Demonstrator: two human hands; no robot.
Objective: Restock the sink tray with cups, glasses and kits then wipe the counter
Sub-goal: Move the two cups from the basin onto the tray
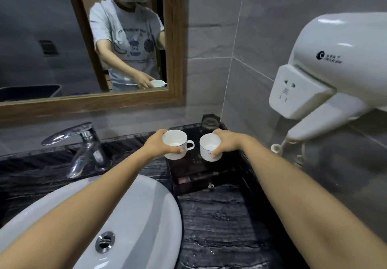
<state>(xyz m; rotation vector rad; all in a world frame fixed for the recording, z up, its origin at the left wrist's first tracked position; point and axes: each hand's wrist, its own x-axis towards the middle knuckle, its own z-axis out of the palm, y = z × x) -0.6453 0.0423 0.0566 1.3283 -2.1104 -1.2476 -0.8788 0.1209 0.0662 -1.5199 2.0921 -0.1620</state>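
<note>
My left hand (159, 143) grips a white cup (174, 141) with a thin dark rim line, its handle pointing right. My right hand (225, 141) holds a second white cup (209, 146) whose handle is hidden. Both cups are upright and empty, side by side over the dark tray (201, 176) at the back right of the counter. Whether they touch the tray I cannot tell. A dark glass (210, 122) stands at the tray's far end, just behind my right hand.
A white basin (146, 206) with a chrome faucet (83, 143) fills the lower left. Dark marble counter (219, 226) runs in front of the tray. A wall-mounted hair dryer (326, 76) juts out at the right. A wood-framed mirror (173, 48) hangs behind.
</note>
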